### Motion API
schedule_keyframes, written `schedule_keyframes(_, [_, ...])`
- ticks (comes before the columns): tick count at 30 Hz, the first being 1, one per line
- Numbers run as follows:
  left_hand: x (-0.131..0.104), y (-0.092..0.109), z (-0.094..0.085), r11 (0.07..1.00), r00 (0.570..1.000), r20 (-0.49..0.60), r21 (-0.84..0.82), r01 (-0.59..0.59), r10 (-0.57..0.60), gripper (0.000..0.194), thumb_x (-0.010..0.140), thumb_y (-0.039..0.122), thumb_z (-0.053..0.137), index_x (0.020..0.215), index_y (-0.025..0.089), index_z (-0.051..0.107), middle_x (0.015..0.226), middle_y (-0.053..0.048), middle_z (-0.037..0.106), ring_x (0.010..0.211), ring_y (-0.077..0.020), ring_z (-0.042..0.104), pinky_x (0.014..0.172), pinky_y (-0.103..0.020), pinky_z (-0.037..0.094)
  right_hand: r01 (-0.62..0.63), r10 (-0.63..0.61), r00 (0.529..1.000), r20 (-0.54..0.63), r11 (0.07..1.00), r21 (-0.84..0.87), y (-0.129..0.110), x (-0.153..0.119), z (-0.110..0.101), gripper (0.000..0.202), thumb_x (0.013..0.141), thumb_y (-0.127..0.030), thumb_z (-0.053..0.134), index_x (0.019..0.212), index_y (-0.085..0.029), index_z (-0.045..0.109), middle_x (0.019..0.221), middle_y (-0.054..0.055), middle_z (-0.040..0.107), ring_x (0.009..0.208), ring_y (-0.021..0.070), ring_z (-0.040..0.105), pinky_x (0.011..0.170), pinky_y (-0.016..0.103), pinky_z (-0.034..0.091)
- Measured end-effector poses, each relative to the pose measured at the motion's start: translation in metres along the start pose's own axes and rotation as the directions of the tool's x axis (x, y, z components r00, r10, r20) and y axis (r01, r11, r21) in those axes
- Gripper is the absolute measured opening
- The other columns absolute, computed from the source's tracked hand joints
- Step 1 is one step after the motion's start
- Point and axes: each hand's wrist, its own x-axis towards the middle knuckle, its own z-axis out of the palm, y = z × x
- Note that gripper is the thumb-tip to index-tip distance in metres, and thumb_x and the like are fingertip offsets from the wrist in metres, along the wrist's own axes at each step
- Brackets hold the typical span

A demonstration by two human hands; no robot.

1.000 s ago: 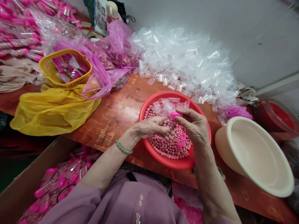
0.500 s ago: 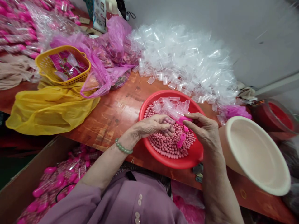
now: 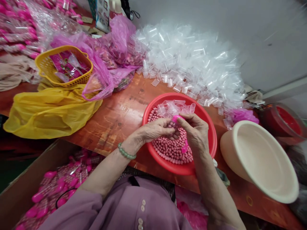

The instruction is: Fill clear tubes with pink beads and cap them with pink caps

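My left hand (image 3: 155, 130), a green bead bracelet (image 3: 126, 152) on its wrist, is closed around a small clear tube (image 3: 173, 126) with pink beads showing through it. Between the thumb and fingers of my right hand (image 3: 197, 129) is a bright pink cap (image 3: 177, 119), set against the tube's upper end. Fingers partly hide the tube. Both hands are over a red bowl (image 3: 211, 127) of loose pink beads (image 3: 171, 151). Clear empty tubes (image 3: 174, 107) lie on the beads at the back, and a small pink plastic piece (image 3: 184, 147) lies near my right hand.
A large heap of clear tubes (image 3: 192, 60) covers the table's back. At right stands a cream basin (image 3: 263, 159). Left are a yellow basket (image 3: 64, 83) of packets, a yellow bag (image 3: 50, 111) and pink bags (image 3: 122, 35). Below, a cardboard box (image 3: 31, 172) holds pink-capped filled tubes.
My right hand has moved left with the pink cap, bringing it from beside the bowl's right part onto the tube in my left hand. My left hand has barely moved.
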Motion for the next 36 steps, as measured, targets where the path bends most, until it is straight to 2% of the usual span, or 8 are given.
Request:
schedule_keyframes(8, [0.001,0.000,0.004,0.990,0.995,-0.045,0.121,-0.078,0.084,0.022,0.080,0.023,0.073,0.095,0.014,0.058,0.081,-0.001,0.060,0.075,-0.0108,0.058,0.076,-0.028,0.047,0.106,-0.109,0.993,-0.048,0.992,-0.065,0.006,-0.002,0.007,0.019,0.073,-0.035,0.082,0.085,-0.022,0.074,0.080,-0.001,0.074,0.073,0.0141,0.068,0.074,0.031,0.058])
schedule_keyframes(14, [0.002,-0.003,0.001,0.994,0.994,-0.017,0.031,-0.103,0.104,0.032,0.076,0.034,0.078,0.093,0.014,0.059,0.082,-0.001,0.060,0.075,-0.0108,0.059,0.077,-0.028,0.048,0.233,-0.237,0.972,0.013,0.943,-0.239,0.004,-0.003,0.006,0.015,0.086,-0.036,0.070,0.084,-0.022,0.071,0.075,-0.002,0.071,0.068,0.0143,0.066,0.068,0.030,0.056])
schedule_keyframes(17, [0.004,-0.005,-0.001,0.992,0.991,-0.051,0.009,-0.126,0.127,0.034,0.075,0.034,0.080,0.095,0.014,0.062,0.083,-0.001,0.062,0.077,-0.0107,0.059,0.077,-0.027,0.046,0.388,-0.359,0.922,0.147,0.839,-0.381,0.006,-0.004,-0.001,0.020,0.090,-0.039,0.065,0.099,-0.022,0.068,0.088,0.002,0.072,0.079,0.0186,0.068,0.076,0.035,0.057])
schedule_keyframes(21, [0.006,-0.005,-0.002,0.995,0.992,-0.094,-0.041,-0.093,0.089,0.036,0.072,0.034,0.082,0.095,0.013,0.063,0.083,-0.002,0.064,0.074,-0.0108,0.060,0.070,-0.025,0.044,0.621,-0.453,0.784,0.426,0.563,-0.545,0.012,-0.006,-0.006,0.067,0.079,-0.044,0.074,0.135,-0.018,0.048,0.117,0.015,0.065,0.104,0.0307,0.064,0.088,0.049,0.055])
schedule_keyframes(23, [0.006,-0.005,-0.002,0.996,0.995,-0.073,-0.068,-0.066,0.061,0.037,0.071,0.034,0.083,0.092,0.012,0.062,0.081,-0.002,0.064,0.072,-0.0109,0.061,0.070,-0.026,0.045,0.664,-0.457,0.746,0.485,0.447,-0.600,0.015,-0.008,-0.006,0.076,0.080,-0.043,0.071,0.142,-0.016,0.038,0.119,0.018,0.062,0.107,0.0338,0.062,0.088,0.053,0.054])
schedule_keyframes(25, [0.007,-0.004,-0.002,0.995,0.996,-0.066,-0.080,-0.061,0.055,0.035,0.070,0.032,0.083,0.089,0.012,0.062,0.078,-0.001,0.064,0.070,-0.0106,0.061,0.073,-0.027,0.047,0.674,-0.480,0.728,0.490,0.368,-0.641,0.018,-0.008,-0.004,0.075,0.081,-0.040,0.067,0.144,-0.015,0.034,0.116,0.019,0.061,0.104,0.0343,0.061,0.085,0.054,0.054])
schedule_keyframes(28, [0.007,-0.004,-0.002,0.994,0.997,-0.056,-0.097,-0.050,0.045,0.032,0.070,0.029,0.083,0.088,0.012,0.061,0.078,-0.002,0.065,0.073,-0.0115,0.062,0.076,-0.028,0.049,0.680,-0.501,0.711,0.493,0.312,-0.664,0.018,-0.008,-0.002,0.072,0.079,-0.037,0.066,0.141,-0.016,0.035,0.113,0.018,0.062,0.099,0.0337,0.062,0.081,0.052,0.055])
schedule_keyframes(36, [0.004,-0.003,-0.004,0.994,0.997,-0.044,-0.085,-0.071,0.067,0.023,0.077,0.026,0.077,0.086,0.011,0.063,0.077,-0.002,0.063,0.070,-0.0093,0.058,0.071,-0.025,0.045,0.654,-0.435,0.743,0.508,0.312,-0.689,0.009,-0.010,0.001,0.069,0.077,-0.032,0.062,0.139,-0.021,0.036,0.108,0.014,0.060,0.096,0.0314,0.062,0.080,0.049,0.054])
